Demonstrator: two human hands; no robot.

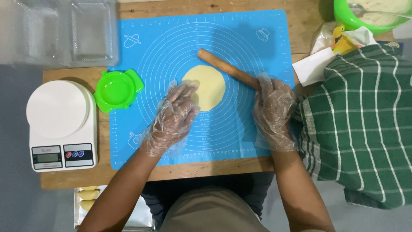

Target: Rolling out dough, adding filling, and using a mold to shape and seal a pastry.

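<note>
The left hand [174, 116] (in a clear disposable glove) rests flat, fingers spread, on the left edge of the rolled dough disc [206, 87]. The disc lies at the centre of the blue silicone pastry mat [240, 137]. The right hand [273, 109] is closed around the near end of the wooden rolling pin [227, 68], which lies diagonally, touching the disc's upper right edge. A green dumpling press [116, 89] sits beside a white kitchen scale [60, 124].

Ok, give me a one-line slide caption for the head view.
Gloved left hand rests on a flat dough round on a blue mat; gloved right hand grips a wooden rolling pin.
</note>
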